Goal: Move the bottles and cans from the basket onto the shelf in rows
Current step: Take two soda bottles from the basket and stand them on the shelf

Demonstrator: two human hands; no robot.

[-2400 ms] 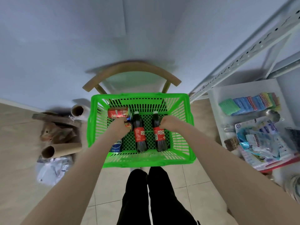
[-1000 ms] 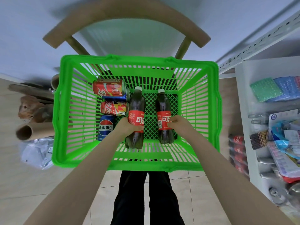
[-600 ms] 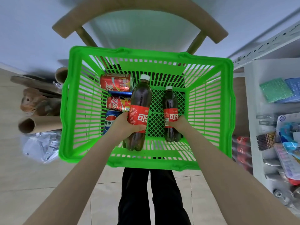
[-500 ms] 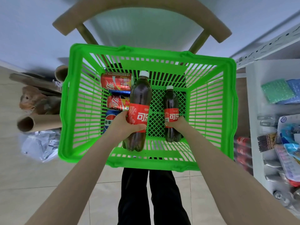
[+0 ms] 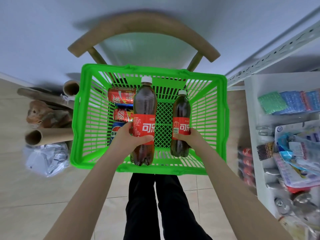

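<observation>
Both bottles sit higher than 0.5 s ago: left hand (image 5: 129, 137) wrapped round left cola bottle (image 5: 144, 108), right hand (image 5: 189, 138) round right cola bottle (image 5: 181, 110), over green basket (image 5: 78, 118). Cans (image 5: 121, 97) lie by its left wall; chair (image 5: 143, 23) behind, shelf (image 5: 251, 118) just right of rim.

The left hand (image 5: 129, 137) covers part of the Pepsi can (image 5: 115, 130), so its label is cut short. Only a sliver of a blue can (image 5: 123, 106) shows between two red cans (image 5: 121, 97), whose right ends are hidden behind the left bottle (image 5: 144, 108). The right hand (image 5: 189, 138) wraps its fingers out of sight behind the right bottle (image 5: 181, 108). The fine print on both labels is too small to read. The shelf (image 5: 251, 118) runs off the right edge, and its packets and lower cans (image 5: 246, 163) are blurred.
</observation>
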